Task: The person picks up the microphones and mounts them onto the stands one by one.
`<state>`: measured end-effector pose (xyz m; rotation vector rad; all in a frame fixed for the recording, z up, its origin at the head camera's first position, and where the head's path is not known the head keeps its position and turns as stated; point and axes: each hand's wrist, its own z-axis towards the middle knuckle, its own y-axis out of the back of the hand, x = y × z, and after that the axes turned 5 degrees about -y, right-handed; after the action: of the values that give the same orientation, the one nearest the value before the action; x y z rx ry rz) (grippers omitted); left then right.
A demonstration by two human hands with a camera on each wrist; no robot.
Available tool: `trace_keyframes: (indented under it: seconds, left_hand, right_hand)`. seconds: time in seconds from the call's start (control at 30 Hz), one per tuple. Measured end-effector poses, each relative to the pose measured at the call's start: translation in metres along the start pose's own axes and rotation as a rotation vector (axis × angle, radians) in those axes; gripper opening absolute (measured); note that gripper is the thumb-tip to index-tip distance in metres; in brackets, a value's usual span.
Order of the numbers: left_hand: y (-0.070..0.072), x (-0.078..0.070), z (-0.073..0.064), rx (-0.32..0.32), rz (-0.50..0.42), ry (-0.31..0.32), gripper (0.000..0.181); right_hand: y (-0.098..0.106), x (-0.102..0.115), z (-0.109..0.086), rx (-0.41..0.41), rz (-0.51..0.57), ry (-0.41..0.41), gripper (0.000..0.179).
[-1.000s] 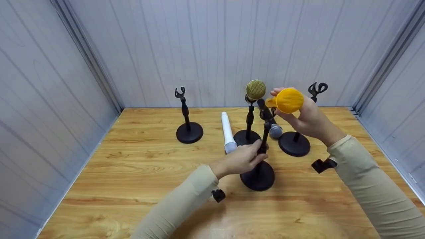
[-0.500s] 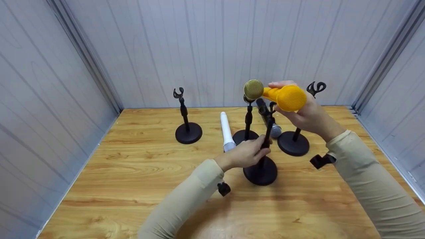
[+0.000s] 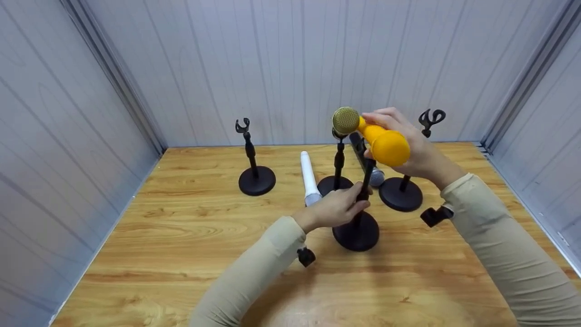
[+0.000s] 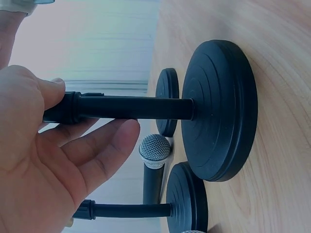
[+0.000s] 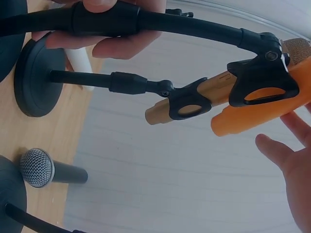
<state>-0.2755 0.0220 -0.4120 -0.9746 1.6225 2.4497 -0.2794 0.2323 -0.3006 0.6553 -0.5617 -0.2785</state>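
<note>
My left hand [image 3: 333, 210] grips the pole of a black desktop microphone stand [image 3: 356, 236], whose round base is on the table; in the left wrist view its thumb and fingers [image 4: 104, 155] lie around the pole's collar. An orange microphone [image 3: 390, 148] is in my right hand [image 3: 415, 147], tilted with its round head toward me. In the right wrist view, the orange handle [image 5: 248, 116] overlaps the stand's clip [image 5: 265, 85], fingertips close at its side. Just behind, a gold microphone [image 3: 346, 120] sits in the clip of another stand [image 3: 339, 165].
A white microphone [image 3: 308, 175] lies left of the stands. A black microphone with a silver head [image 3: 376, 177] lies behind the gripped stand. Stands with bare clips stand at left [image 3: 257, 180] and right [image 3: 401, 194]. Panel walls [image 3: 227, 68] enclose the wooden table [image 3: 181, 236].
My left hand has shifted the stand slightly away and to the right. My right hand has brought the orange microphone over to the stand's clip, its head now tipped lower.
</note>
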Motion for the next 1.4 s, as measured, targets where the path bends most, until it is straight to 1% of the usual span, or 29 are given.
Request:
trace_keyframes:
  seconds: [0.1,0.3,0.4,0.47,0.53,0.6,0.7,0.8,0.93,1.03,1.2,1.4]
  left_hand:
    - [-0.001,0.0,0.0,-0.01,0.014,-0.009,0.035]
    - [-0.002,0.002,0.0,-0.025,0.039,-0.024,0.032]
    - [-0.003,0.002,0.001,-0.031,0.034,-0.025,0.031]
    - [-0.003,0.001,0.001,-0.032,0.036,-0.028,0.03]
    - [-0.004,0.001,0.001,-0.029,0.043,-0.029,0.029]
    - [-0.004,0.001,0.001,-0.021,0.046,-0.026,0.03]
    - [-0.004,0.0,0.0,-0.009,0.045,-0.015,0.03]
    - [-0.003,0.0,0.0,-0.006,0.047,-0.01,0.029]
    - [-0.003,0.001,0.0,-0.011,0.055,-0.008,0.028]
    - [-0.003,0.002,0.0,-0.017,0.069,-0.004,0.03]
    - [-0.004,0.003,-0.001,-0.03,0.071,-0.011,0.03]
    - [-0.005,0.003,-0.002,-0.042,0.066,-0.036,0.028]
  right_hand:
    - [0.0,0.0,0.0,0.009,-0.089,-0.022,0.074]
    - [-0.005,0.0,0.002,-0.013,-0.075,0.05,0.071]
    - [-0.007,0.001,0.004,-0.008,-0.102,0.038,0.071]
    - [-0.008,0.0,0.004,0.002,-0.108,0.021,0.075]
    - [-0.009,-0.002,0.002,0.016,-0.096,0.002,0.082]
    - [-0.008,-0.004,0.0,0.028,-0.061,-0.013,0.088]
    - [-0.008,-0.007,-0.002,0.038,-0.018,-0.008,0.097]
    - [-0.01,-0.009,0.0,0.049,0.038,0.017,0.099]
    - [-0.013,-0.01,0.003,0.061,0.066,0.039,0.093]
    - [-0.015,-0.011,0.005,0.057,0.026,0.052,0.086]
    - [-0.019,-0.014,0.006,0.027,-0.018,0.103,0.08]
    - [-0.022,-0.015,0.006,-0.019,-0.02,0.15,0.08]
